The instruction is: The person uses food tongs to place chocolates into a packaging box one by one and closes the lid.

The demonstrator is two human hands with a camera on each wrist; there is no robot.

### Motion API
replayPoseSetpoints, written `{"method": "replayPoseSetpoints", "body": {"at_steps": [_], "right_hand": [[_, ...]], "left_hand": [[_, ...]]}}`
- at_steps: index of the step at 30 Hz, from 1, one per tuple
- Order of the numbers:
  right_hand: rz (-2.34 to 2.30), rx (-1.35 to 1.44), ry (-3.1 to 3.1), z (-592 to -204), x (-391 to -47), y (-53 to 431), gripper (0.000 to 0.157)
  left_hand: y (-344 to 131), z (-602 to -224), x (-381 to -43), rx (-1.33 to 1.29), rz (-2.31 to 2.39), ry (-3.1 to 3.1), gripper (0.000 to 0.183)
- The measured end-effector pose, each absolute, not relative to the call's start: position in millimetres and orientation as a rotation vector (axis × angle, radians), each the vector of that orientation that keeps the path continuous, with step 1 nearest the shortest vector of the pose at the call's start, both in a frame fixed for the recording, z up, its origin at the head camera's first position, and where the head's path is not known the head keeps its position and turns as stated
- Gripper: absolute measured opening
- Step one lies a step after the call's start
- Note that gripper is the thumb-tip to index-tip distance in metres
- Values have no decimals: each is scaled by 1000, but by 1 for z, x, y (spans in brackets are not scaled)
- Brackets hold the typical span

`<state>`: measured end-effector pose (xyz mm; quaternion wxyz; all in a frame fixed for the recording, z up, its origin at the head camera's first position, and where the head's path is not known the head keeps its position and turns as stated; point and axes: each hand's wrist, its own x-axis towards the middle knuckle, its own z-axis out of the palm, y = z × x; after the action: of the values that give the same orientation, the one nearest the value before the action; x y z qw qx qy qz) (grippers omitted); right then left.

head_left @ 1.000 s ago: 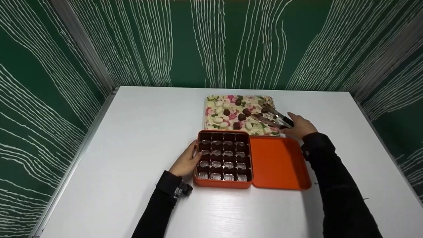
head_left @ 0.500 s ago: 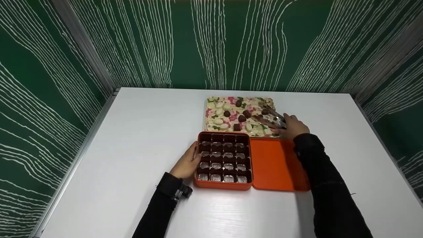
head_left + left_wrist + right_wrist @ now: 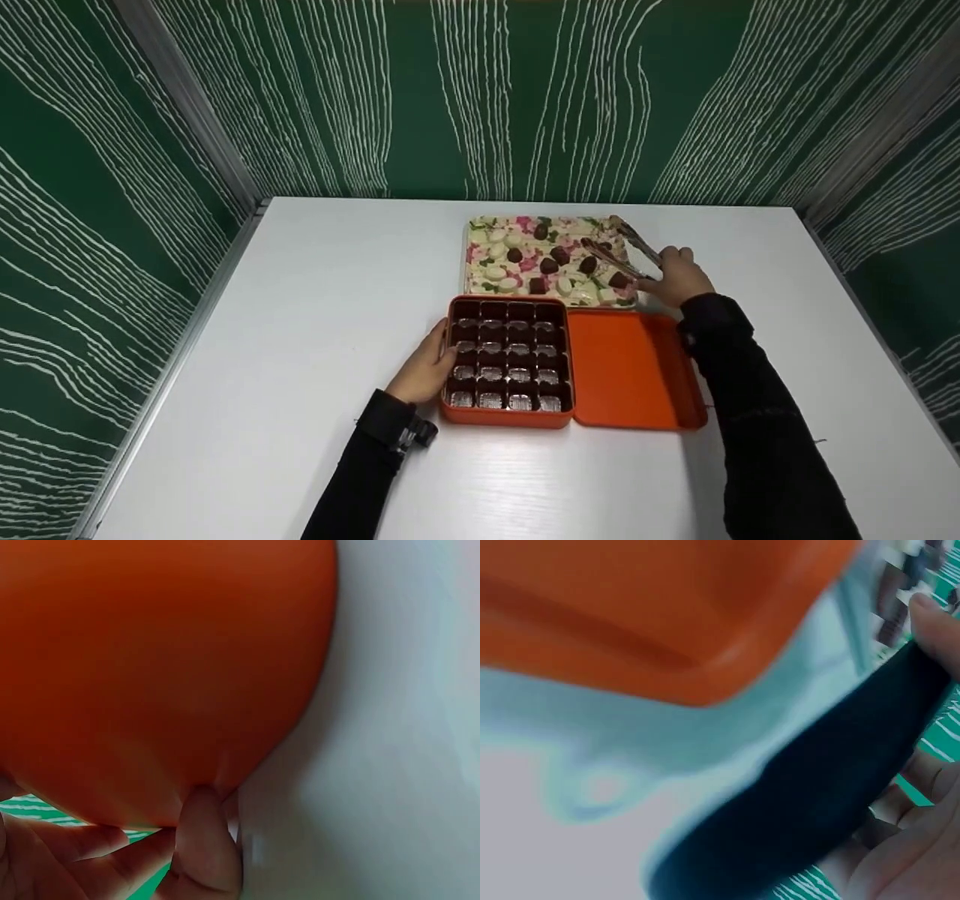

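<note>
In the head view, an orange tin box (image 3: 506, 418) with a dark divided insert (image 3: 505, 337) stands in the middle. My left hand (image 3: 422, 369) grips its left wall, thumb at the rim; the left wrist view shows fingertips (image 3: 206, 840) against the orange side. Every compartment I can make out is bare. My right hand (image 3: 681, 279) holds a pair of tongs (image 3: 639, 241) whose arms stand apart, tips over the right part of a floral tray (image 3: 480, 234). Nothing is visible between the tips. Dark chocolates (image 3: 549, 265) and pale ones (image 3: 508, 285) lie on the tray.
An orange lid (image 3: 630, 371) lies flat beside the box, inner side up, under the right forearm's edge. The white table (image 3: 337, 300) reaches back to green walls (image 3: 412, 97) with white wavy lines. Its left edge meets another patterned wall.
The right hand first shifted left, then back right; the tong tips have moved away toward the tray's far right, uncovering dark chocolates there. The left hand and box stay put.
</note>
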<state>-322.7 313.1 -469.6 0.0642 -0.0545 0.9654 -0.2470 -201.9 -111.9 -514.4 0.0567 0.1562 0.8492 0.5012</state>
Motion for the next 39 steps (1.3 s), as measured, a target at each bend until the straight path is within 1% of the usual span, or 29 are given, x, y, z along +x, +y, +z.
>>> {"method": "replayPoseSetpoints", "body": {"at_steps": [5, 14, 17, 24, 32, 37, 39], "right_hand": [[-766, -212, 2964, -454, -318, 320, 56], [-765, -362, 3046, -434, -294, 329, 54], [-669, -450, 3068, -432, -286, 332, 53], [-369, -572, 3044, -428, -268, 338, 42], [-240, -560, 2960, -427, -259, 340, 33], [-234, -525, 2953, -429, -257, 333, 32], [-232, -512, 2957, -430, -256, 331, 34]], "left_hand": [[-112, -515, -203, 480, 1531, 2571, 59], [-112, -513, -201, 496, 1533, 2556, 58], [-112, -512, -201, 501, 1532, 2551, 59], [-111, -511, -200, 479, 1531, 2566, 60], [-111, -512, -199, 415, 1489, 2575, 61], [-111, -511, -199, 428, 1475, 2583, 61], [-111, -511, -199, 430, 1475, 2581, 61]]}}
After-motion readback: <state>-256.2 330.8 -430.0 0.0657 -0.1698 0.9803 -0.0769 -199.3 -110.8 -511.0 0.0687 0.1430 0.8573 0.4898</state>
